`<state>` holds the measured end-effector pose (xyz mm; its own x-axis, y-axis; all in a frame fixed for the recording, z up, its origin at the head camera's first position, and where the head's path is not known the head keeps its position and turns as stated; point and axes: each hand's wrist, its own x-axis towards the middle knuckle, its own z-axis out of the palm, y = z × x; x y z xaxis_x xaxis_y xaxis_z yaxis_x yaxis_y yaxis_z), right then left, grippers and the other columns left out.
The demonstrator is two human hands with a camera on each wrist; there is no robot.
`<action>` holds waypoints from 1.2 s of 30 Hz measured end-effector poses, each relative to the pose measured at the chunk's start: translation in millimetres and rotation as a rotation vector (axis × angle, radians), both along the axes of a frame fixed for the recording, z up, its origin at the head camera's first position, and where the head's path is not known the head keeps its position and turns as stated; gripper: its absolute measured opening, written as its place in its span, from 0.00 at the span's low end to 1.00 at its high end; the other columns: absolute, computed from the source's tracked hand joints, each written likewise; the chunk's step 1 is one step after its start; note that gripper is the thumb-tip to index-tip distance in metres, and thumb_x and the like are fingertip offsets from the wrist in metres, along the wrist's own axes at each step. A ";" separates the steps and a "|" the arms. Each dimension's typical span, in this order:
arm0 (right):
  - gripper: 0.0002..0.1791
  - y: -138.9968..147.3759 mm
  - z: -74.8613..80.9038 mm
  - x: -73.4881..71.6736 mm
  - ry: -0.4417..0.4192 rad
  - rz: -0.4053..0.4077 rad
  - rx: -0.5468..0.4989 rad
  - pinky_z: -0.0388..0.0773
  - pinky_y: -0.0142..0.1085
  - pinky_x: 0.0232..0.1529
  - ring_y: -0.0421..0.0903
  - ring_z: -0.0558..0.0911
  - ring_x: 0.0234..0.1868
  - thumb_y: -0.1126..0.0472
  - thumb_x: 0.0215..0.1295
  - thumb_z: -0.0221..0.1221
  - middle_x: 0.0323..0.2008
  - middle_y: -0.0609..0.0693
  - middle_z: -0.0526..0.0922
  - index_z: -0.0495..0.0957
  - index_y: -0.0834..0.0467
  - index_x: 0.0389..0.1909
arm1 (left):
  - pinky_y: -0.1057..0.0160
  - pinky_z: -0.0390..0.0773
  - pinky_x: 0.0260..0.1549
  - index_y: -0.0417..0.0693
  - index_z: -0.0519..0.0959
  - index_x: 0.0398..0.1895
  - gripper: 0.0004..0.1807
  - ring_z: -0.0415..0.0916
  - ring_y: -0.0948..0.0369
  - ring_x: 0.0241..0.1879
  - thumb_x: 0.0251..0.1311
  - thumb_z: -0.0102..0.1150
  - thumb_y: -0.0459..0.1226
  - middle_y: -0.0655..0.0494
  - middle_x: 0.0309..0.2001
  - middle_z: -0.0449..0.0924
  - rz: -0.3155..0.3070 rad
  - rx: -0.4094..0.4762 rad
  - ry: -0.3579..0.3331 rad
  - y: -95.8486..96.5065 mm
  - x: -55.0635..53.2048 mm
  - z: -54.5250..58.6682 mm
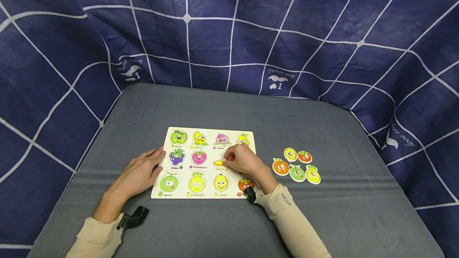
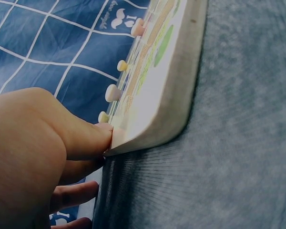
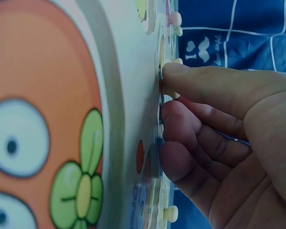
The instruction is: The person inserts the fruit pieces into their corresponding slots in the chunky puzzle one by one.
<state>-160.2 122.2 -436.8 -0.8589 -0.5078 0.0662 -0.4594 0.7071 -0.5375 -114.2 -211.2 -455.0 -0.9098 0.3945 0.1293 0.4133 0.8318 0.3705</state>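
While your right hand [image 1: 245, 161] pinches the banana piece [image 1: 218, 163]: a tilted press or early release could leave it cocked.
Banana piece: on the board's [image 1: 210, 178] middle row; visible end points left, long axis roughly left-right, remainder hidden.
Left hand [image 1: 134, 175]: extended, touching the board's left edge; your push could shift it.

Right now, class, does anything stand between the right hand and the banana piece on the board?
Nothing visible does: the right hand pinches the banana piece, with no other piece between them.
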 end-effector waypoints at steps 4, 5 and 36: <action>0.05 3.4 0.0 0.9 -0.015 -0.004 -0.040 0.71 0.27 0.20 0.32 0.71 0.16 0.65 0.55 0.70 0.18 0.40 0.77 0.83 0.56 0.24 | 0.33 0.67 0.52 0.31 0.72 0.65 0.26 0.66 0.34 0.63 0.63 0.60 0.31 0.35 0.66 0.68 -0.002 -0.002 0.001 0.5 -0.2 0.7; 0.05 4.6 0.2 1.1 -0.013 -0.006 -0.046 0.71 0.26 0.21 0.32 0.72 0.17 0.65 0.56 0.70 0.18 0.40 0.77 0.83 0.57 0.25 | 0.33 0.67 0.52 0.31 0.72 0.65 0.26 0.66 0.34 0.63 0.63 0.60 0.31 0.35 0.66 0.68 -0.003 -0.002 0.001 0.5 -0.2 0.7; 0.06 66.2 16.6 -1.9 0.038 -0.234 -0.096 0.72 0.31 0.25 0.38 0.74 0.22 0.60 0.58 0.70 0.22 0.43 0.80 0.86 0.60 0.30 | 0.32 0.66 0.53 0.30 0.72 0.64 0.26 0.66 0.34 0.63 0.63 0.60 0.31 0.34 0.66 0.68 -0.010 -0.003 0.002 -0.3 -1.2 -0.2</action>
<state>-162.1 188.4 -420.2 -0.9483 -0.2853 0.1388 -0.3103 0.7428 -0.5933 -115.3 -211.5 -455.2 -0.9054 0.4041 0.1300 0.4226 0.8289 0.3666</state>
